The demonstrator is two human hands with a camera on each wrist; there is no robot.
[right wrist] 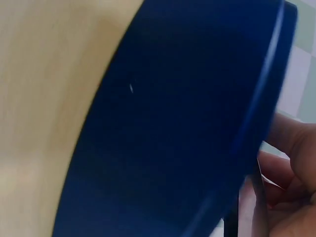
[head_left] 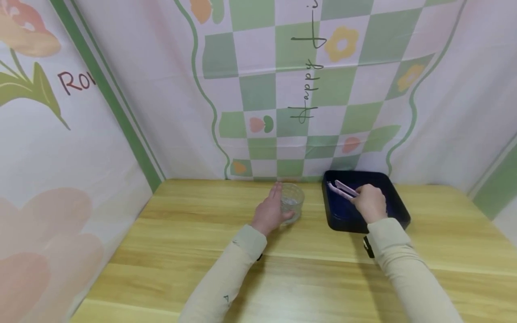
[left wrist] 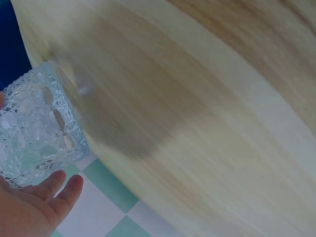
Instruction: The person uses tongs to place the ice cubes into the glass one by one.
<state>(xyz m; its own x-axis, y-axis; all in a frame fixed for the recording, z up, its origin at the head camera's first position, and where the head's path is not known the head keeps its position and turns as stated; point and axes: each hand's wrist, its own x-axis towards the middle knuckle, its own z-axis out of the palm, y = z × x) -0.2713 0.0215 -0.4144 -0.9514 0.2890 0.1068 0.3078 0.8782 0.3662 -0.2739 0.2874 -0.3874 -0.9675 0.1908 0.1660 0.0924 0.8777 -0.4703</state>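
My left hand [head_left: 271,211] holds a clear glass cup [head_left: 296,197] that stands on the table, thumb at its near side and fingers along its left side. The left wrist view shows the textured wall of the cup [left wrist: 34,123] and part of the left hand [left wrist: 29,212]. My right hand [head_left: 370,202] grips pink tongs [head_left: 342,190] over a dark rectangular tray [head_left: 332,220]. The tongs' two arms point left and stand apart, with nothing visible between their tips. In the right wrist view, the tray's dark blue wall [right wrist: 163,123] partly hides the right hand [right wrist: 296,168].
The wooden table [head_left: 194,229] extends around the cup and tray. A printed curtain [head_left: 291,148] with green checks hangs right behind the table's far edge. Another printed cloth [head_left: 81,157] hangs at the left. The tray stands to the right of the cup, with wood between them.
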